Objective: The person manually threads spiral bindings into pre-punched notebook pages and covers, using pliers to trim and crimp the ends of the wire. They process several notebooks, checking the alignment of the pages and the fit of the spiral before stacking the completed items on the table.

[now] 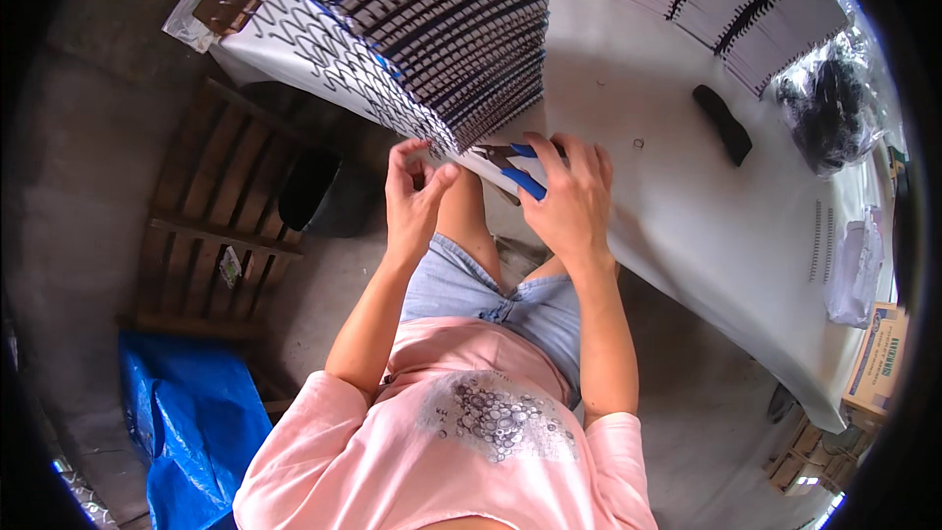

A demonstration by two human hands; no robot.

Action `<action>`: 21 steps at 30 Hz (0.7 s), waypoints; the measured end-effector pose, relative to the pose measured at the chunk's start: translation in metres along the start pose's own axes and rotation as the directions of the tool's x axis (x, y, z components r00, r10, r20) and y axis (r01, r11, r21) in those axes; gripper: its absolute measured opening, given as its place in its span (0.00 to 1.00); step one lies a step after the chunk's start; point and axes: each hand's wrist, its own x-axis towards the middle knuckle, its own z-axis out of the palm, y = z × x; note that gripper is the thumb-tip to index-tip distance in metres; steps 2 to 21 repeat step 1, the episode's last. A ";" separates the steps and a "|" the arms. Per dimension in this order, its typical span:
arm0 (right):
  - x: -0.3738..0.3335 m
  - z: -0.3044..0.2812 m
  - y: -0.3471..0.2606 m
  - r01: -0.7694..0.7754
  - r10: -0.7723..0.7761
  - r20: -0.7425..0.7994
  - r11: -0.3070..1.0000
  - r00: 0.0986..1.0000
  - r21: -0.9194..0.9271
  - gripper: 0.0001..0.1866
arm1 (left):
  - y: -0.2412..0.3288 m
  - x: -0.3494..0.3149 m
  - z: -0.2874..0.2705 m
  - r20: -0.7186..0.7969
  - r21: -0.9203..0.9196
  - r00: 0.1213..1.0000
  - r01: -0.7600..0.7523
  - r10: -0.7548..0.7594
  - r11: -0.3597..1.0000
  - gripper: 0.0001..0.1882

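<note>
A tall stack of spiral-bound notebooks point(442, 20) with dark wire coils stands at the table's left corner. My right hand point(574, 198) is closed around pliers with blue handles point(525, 180), their jaws at the lowest coil ends on the stack's near corner. Beside that corner, my left hand point(412, 198) has its fingers curled and its thumb apart from the index fingertip. The index fingertip is close to the coil ends; whether it touches them is hard to make out. Nothing shows in that hand.
On the white table point(638, 206) lie a black curved object point(723, 125), a tiny wire piece point(638, 144) and loose coils point(821, 240). More notebooks point(687, 0) and a plastic-wrapped black bundle point(829, 103) are behind. At left are a black bin point(334, 191), wooden slats point(211, 221) and blue sheeting point(191, 412).
</note>
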 end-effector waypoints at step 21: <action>0.000 0.001 -0.002 0.000 0.000 -0.010 1.000 1.000 0.003 0.23 | -0.001 -0.002 0.000 0.001 0.013 1.000 0.003 -0.003 1.000 0.20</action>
